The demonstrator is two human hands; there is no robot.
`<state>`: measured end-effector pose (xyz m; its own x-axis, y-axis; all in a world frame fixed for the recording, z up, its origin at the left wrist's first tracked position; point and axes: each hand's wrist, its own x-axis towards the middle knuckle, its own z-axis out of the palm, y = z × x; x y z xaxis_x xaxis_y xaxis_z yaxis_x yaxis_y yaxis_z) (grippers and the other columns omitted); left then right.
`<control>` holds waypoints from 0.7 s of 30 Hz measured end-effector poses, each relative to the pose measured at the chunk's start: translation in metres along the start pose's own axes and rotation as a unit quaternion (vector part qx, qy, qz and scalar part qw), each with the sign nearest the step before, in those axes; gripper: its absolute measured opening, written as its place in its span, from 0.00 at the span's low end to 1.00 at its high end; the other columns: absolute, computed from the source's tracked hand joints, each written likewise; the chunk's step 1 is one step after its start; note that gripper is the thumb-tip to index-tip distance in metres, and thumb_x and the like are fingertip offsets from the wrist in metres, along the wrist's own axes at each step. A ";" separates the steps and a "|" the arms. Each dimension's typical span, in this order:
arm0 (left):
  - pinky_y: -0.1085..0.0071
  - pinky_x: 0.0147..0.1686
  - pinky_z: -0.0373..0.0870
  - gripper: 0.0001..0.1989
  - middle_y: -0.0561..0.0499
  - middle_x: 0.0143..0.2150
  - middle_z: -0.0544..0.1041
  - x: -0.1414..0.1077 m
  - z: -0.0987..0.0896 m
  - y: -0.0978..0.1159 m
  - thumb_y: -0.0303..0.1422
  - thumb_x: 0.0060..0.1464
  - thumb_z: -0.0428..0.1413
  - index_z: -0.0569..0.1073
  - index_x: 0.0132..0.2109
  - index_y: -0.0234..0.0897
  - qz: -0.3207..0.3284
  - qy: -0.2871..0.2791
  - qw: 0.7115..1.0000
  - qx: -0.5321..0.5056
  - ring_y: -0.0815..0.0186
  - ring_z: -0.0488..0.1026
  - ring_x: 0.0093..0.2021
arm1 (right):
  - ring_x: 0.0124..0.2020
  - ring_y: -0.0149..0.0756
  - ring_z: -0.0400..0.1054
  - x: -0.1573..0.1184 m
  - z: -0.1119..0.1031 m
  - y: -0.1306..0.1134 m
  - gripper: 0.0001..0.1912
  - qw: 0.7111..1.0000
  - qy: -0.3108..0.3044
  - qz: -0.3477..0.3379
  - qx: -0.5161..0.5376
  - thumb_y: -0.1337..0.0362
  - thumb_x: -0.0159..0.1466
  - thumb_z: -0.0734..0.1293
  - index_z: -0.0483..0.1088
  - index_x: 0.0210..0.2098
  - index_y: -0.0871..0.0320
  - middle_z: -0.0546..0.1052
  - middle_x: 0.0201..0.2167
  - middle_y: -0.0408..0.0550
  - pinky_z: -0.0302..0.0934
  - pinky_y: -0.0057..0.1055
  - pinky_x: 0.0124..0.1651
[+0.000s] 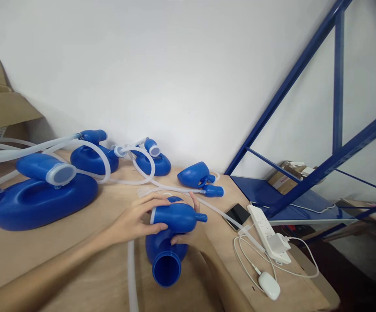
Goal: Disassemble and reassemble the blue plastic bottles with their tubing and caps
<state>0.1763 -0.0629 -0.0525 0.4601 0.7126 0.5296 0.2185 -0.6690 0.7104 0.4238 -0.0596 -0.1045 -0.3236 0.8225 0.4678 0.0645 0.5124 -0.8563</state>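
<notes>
In the middle of the table, my left hand (144, 216) is closed around a blue funnel-shaped urinal head (176, 218) with a pale rim on its left and a narrow spout pointing right. Directly beneath it is a blue urinal bottle (158, 243), its uncapped round mouth (166, 269) facing me. My right hand (189, 238) wraps the bottle from the right, thumb near its neck and one finger raised behind the head; the palm is hidden. Whether head and bottle are joined cannot be made out.
Other blue bottles with heads stand left (44, 208) and along the wall (155, 164), with looping clear tubes (106, 162). On the right lie a phone (237, 215), a power strip (262, 227) and a white charger (269, 285). A blue metal rack (337, 86) borders the table.
</notes>
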 end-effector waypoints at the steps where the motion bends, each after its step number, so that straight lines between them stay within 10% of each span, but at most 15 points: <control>1: 0.55 0.61 0.73 0.22 0.44 0.58 0.81 0.004 -0.008 0.003 0.42 0.54 0.69 0.82 0.55 0.47 -0.012 -0.011 1.000 0.005 0.49 0.76 0.59 | 0.65 0.60 0.69 0.002 0.000 -0.003 0.70 1.000 -0.008 -0.011 0.010 0.35 0.45 0.82 0.42 0.75 0.38 0.73 0.63 0.55 0.62 0.64 0.69; 6: 0.67 0.42 0.78 0.22 0.49 0.49 0.83 0.018 -0.062 0.019 0.45 0.46 0.71 0.84 0.48 0.45 -0.105 -0.075 0.991 0.026 0.54 0.78 0.46 | 0.68 0.56 0.66 0.012 -0.005 -0.018 0.39 0.995 -0.061 -0.010 -0.075 0.46 0.55 0.81 0.71 0.62 0.47 0.71 0.66 0.54 0.66 0.53 0.67; 13: 0.71 0.22 0.74 0.28 0.46 0.46 0.81 0.010 -0.152 -0.010 0.54 0.43 0.68 0.82 0.47 0.42 -0.364 -0.020 0.931 0.019 0.55 0.76 0.35 | 0.59 0.53 0.69 0.006 -0.005 -0.027 0.12 0.947 -0.045 -0.056 -0.314 0.52 0.71 0.67 0.74 0.48 0.51 0.78 0.55 0.52 0.59 0.53 0.62; 21: 0.66 0.27 0.79 0.32 0.36 0.61 0.77 -0.007 -0.150 -0.080 0.55 0.52 0.57 0.81 0.55 0.38 -0.452 -0.022 0.874 0.178 0.47 0.80 0.45 | 0.38 0.47 0.74 -0.003 -0.032 -0.031 0.18 0.835 0.001 0.027 -0.549 0.50 0.72 0.64 0.72 0.32 0.55 0.80 0.32 0.50 0.59 0.40 0.46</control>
<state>0.0264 0.0175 -0.0437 -0.0081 0.9803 -0.1972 0.7600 0.1342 0.6359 0.4529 -0.0702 -0.0721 -0.2906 0.8512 0.4371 0.9065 0.3911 -0.1590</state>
